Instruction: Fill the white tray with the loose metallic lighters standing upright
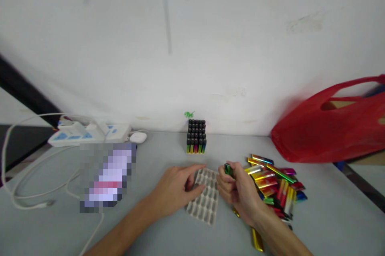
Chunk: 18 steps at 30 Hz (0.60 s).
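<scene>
My left hand (176, 186) reaches over the left side of a pale moulded tray (207, 198) with rows of small hollows. Its thumb and index finger are apart, and it seems to rest on the tray. To the right of the tray, my right hand (237, 186) is closed around a shiny green tube (228, 169); only its dark green end shows. Right of that hand lies a loose pile of shiny coloured tubes (270, 184) in gold, red, green and blue. A gold tube (257, 240) lies below my right wrist.
Upright black-topped tubes (196, 136) stand in a tight block near the wall. A red bag (325, 123) is at the right. On the left are a white power strip (90, 134), loose white cables (30, 198), a small white case (138, 138) and a blurred-out phone-like object (110, 178).
</scene>
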Available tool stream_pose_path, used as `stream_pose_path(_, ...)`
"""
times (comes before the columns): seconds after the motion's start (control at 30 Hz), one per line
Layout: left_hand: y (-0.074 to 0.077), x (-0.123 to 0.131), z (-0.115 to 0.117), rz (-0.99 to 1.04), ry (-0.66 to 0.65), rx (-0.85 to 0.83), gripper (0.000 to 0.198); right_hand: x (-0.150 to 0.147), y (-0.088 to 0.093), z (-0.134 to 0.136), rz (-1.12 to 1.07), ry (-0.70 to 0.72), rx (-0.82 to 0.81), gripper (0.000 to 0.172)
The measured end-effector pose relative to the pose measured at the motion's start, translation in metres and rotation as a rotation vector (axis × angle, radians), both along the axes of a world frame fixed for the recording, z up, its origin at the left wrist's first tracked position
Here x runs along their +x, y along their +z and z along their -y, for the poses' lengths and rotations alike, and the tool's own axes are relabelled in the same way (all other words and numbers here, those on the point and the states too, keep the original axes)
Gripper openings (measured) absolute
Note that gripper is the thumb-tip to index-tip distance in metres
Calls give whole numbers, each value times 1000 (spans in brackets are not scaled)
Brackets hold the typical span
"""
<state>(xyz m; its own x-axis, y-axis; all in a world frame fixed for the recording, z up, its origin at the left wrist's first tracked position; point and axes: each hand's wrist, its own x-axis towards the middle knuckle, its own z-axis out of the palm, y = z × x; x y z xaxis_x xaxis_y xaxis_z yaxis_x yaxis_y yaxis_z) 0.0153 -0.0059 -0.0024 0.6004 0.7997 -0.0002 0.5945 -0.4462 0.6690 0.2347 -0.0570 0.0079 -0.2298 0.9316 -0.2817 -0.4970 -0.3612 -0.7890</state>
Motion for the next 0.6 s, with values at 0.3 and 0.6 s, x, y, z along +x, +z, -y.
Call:
stream_pose_path(0.3,1,0,0,5,-8,-5,50,-2,6,0,-21,11,8,61)
stream_pose_path(0.6,2,0,0,9,-8,-4,50,-1,3,2,9,-17,-1,56)
